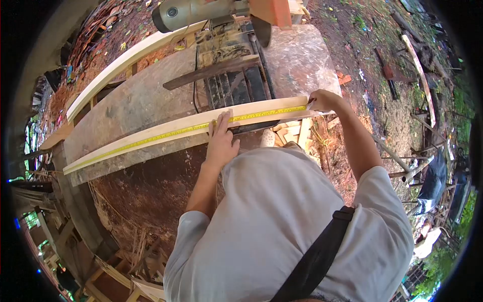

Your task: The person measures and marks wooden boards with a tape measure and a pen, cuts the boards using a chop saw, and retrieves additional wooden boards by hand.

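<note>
Yard: earthen ground (347, 45) surrounds a worn desk (297, 60), with a saw (193, 12) at its far side and pale wood scraps (292, 135) on the near right.
Board (186, 122): pale and narrow, along the desk's near side, in front of the saw.
Slip risk: should the left fingers lift or the right ones tug, the yellow tape (176, 132) could skew and read falsely.
Shift risk: no clamp shows on the board, so a bumped forearm could slide it.
Board's long axis: left to right, left end nearer, right end farther; the lens bends it slightly.
Tape's direction: stretched lengthwise on the board, matching that axis.
Left hand (221, 143): fingers slightly apart, laid across tape and board near the middle.
Right hand (324, 100): fingers pinched together on the tape's right end; the exact part gripped is too small to tell.
</note>
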{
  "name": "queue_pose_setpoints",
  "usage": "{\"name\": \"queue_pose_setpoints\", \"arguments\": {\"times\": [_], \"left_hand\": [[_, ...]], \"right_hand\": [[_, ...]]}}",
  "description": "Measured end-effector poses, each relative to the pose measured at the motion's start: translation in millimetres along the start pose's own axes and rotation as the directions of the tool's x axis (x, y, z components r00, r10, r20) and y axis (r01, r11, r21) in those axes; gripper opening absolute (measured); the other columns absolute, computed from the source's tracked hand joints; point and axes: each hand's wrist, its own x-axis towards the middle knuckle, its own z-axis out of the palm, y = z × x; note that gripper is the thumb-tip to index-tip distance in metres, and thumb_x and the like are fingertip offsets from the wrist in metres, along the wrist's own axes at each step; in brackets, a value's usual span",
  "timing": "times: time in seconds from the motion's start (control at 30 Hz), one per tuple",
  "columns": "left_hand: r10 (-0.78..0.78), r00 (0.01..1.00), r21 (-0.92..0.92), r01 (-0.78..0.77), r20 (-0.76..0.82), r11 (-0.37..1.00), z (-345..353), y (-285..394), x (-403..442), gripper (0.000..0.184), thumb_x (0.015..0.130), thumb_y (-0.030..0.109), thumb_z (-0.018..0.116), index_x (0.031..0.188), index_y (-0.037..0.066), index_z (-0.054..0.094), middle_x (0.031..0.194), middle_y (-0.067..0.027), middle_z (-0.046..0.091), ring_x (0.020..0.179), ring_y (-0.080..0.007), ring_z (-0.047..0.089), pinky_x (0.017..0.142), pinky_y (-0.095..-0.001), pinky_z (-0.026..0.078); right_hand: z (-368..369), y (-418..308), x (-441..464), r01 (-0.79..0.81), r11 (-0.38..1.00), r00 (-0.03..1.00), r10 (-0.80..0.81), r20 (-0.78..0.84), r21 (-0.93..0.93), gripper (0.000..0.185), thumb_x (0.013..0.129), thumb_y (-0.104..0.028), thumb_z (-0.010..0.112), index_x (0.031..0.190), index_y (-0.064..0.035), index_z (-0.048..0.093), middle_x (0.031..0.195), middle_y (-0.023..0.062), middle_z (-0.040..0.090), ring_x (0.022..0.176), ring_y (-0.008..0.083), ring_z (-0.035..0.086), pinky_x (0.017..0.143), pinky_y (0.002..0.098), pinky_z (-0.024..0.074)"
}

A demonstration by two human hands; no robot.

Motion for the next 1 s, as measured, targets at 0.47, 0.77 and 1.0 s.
{"name": "queue_pose_setpoints", "arguments": {"times": [0.47,0.77,1.0], "left_hand": [[-0.174,0.981,0.032,0.177,-0.082,0.984,17,-13,-37,0.03,0.078,0.018,0.068,0.082,-0.011,0.065,0.162,-0.0227,0.017,0.149,-0.0434,0.017,0.115,-0.0647,0.019],[-0.221,0.969,0.051,0.227,-0.109,0.972,16,-22,-43,0.026,0.078,0.016,0.066,0.083,-0.01,0.067,0.162,-0.0193,0.019,0.148,-0.0431,0.019,0.114,-0.0682,0.02],[-0.248,0.967,0.016,0.249,-0.065,0.968,14,-28,-41,0.028,0.079,0.017,0.066,0.085,-0.01,0.066,0.163,-0.0184,0.019,0.148,-0.0425,0.02,0.115,-0.0664,0.018]], "right_hand": [[-15,-15,4,0.009,0.998,0.982,0.002,0.191,-0.055,0.056,0.077,-0.049,0.071,0.107,-0.001,0.071,0.099,0.0209,0.07,0.093,0.0329,0.067,0.081,0.0431,0.0514],[-14,-20,7,-0.101,0.995,0.989,0.1,0.105,0.003,0.052,0.08,-0.047,0.073,0.105,-0.0017,0.071,0.083,0.0168,0.071,0.074,0.027,0.068,0.067,0.0389,0.0518],[-15,-6,-1,0.138,0.99,0.98,-0.142,0.138,0.041,0.035,0.077,-0.028,0.078,0.104,-0.0067,0.07,0.081,0.0077,0.069,0.063,0.0171,0.062,0.052,0.0325,0.0502]]}}
